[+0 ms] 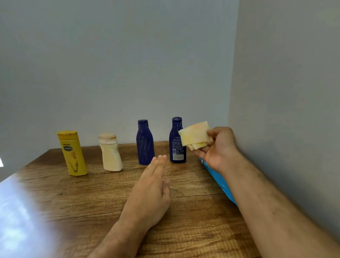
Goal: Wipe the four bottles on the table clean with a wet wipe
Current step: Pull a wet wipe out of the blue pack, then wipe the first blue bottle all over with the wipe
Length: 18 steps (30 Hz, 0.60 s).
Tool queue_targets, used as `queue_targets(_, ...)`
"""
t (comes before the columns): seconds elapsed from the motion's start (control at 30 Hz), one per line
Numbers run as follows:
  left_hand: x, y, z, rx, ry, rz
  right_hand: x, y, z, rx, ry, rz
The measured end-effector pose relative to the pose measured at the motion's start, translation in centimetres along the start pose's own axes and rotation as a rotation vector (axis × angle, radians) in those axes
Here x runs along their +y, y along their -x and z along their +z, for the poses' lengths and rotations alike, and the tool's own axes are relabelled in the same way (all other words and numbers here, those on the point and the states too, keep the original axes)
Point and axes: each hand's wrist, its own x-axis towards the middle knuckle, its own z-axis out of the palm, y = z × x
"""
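Observation:
Along the back of the wooden table (pixel 90 199) stand a yellow bottle (pixel 72 153), a cream bottle (pixel 110 153) and two dark blue bottles (pixel 145 143) (pixel 176 146), all upright. My right hand (pixel 218 146) is raised beside the rightmost blue bottle and pinches a folded wet wipe (pixel 195 135), stained yellowish, partly covering that bottle. My left hand (pixel 152 185) reaches forward with straight fingers, its tips just short of the gap between the two blue bottles, holding nothing.
A blue wipes packet (pixel 217 177) lies along the table's right edge, mostly hidden under my right forearm. Walls close the back and the right side. Glare lies on the table's near left part.

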Motion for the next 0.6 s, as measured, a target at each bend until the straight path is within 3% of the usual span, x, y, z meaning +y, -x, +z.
queue_targets(0.13, 0.0, -0.1, 0.0, -0.013, -0.002, -0.001, -0.7, -1.1, 1.6, 0.080, 0.012, -0.073)
queue_targets(0.3, 1.2, -2.1, 0.6, 0.058, 0.037, 0.038, 1.4, -2.3, 1.8, 0.321, 0.409, -0.426)
queue_targets(0.4, 2.3, -5.1, 1.6, 0.183, 0.094, 0.018, 2.2, -2.5, 1.4, 0.359, 0.587, -0.639)
queue_targets(0.6, 3.7, -9.2, 5.4, 0.370, 0.172, -0.033, 2.8, -2.7, 0.8, 0.356, 0.793, -0.815)
